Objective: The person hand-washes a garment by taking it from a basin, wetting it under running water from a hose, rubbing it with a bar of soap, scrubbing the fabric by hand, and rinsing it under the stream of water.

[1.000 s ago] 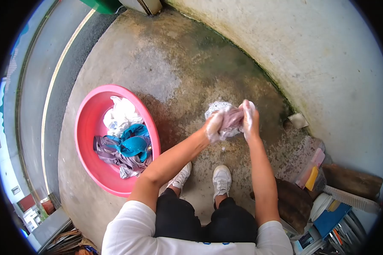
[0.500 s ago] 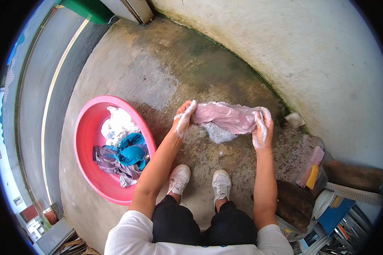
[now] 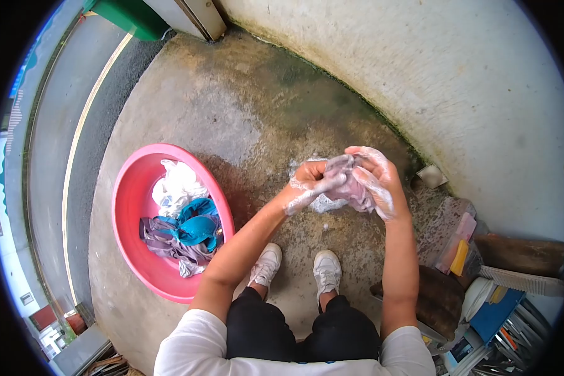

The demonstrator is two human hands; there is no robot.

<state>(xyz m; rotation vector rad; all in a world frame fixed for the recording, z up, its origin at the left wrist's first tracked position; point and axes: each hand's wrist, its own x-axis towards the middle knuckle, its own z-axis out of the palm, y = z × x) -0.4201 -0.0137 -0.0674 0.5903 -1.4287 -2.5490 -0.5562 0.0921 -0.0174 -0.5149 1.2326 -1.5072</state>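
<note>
A wet, soapy pink cloth [image 3: 359, 191] is bunched up between my two hands above the concrete floor. My left hand [image 3: 313, 183] is closed on its left side, with suds over the fingers and wrist. On the other side my right hand [image 3: 377, 180], also foamy, curls around the cloth. Part of the cloth is hidden behind the fingers. White suds [image 3: 324, 203] lie on the floor below.
A pink basin [image 3: 129, 250] stands to the left with white [image 3: 177, 187], blue [image 3: 195, 229] and purple-grey [image 3: 160, 237] clothes. A pale wall [image 3: 420, 69] curves along the right. Boards and clutter [image 3: 520, 257] sit at lower right, a green bin [image 3: 128, 17] at upper left.
The pink cloth was stretched out between my hands and is now gathered into a bunch. My left hand has moved right, close against my right hand.
</note>
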